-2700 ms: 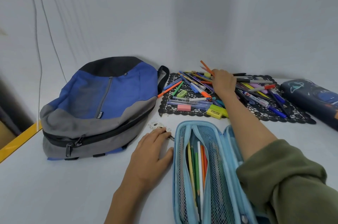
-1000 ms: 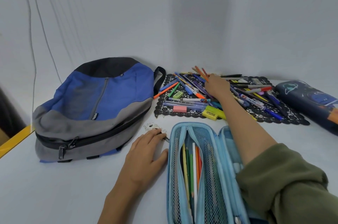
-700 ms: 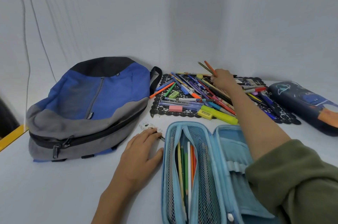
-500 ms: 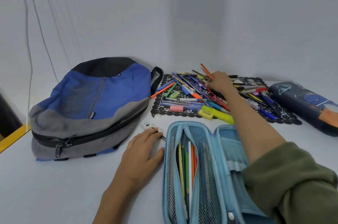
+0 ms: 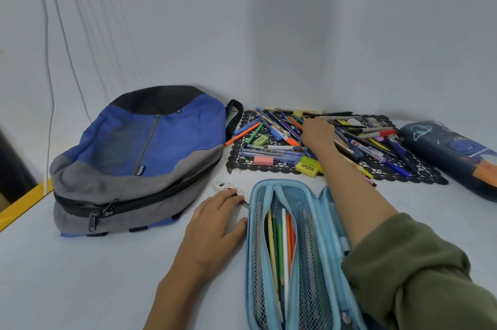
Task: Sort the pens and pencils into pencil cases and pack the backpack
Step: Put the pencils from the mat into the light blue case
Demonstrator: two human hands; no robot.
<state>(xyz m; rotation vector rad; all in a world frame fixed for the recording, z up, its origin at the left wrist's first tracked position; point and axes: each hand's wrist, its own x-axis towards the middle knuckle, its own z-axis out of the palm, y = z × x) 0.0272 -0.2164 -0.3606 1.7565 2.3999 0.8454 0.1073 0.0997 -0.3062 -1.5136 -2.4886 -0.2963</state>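
A heap of pens and pencils (image 5: 277, 127) lies on a black lace mat (image 5: 419, 176) at the back of the table. My right hand (image 5: 318, 132) is down in the heap with its fingers curled, gripping an orange pencil (image 5: 295, 121) that sticks out to the left. An open light-blue pencil case (image 5: 251, 249) lies in front of me, with several coloured pencils (image 5: 281, 243) in its mesh pocket. My left hand (image 5: 215, 224) rests flat on the table against the case's left side. The blue and grey backpack (image 5: 139, 157) lies zipped at the left.
A dark blue pencil case (image 5: 451, 152) lies at the right end of the mat. A pink eraser (image 5: 263, 160) and a yellow highlighter (image 5: 309, 166) sit on the mat's front edge. A small white tag (image 5: 223, 185) lies by my left fingertips. A yellow table edge (image 5: 24, 203) runs at the far left.
My right hand, which had lifted pencils above the heap, has come back down into the pile. My left hand has stayed beside the blue case.
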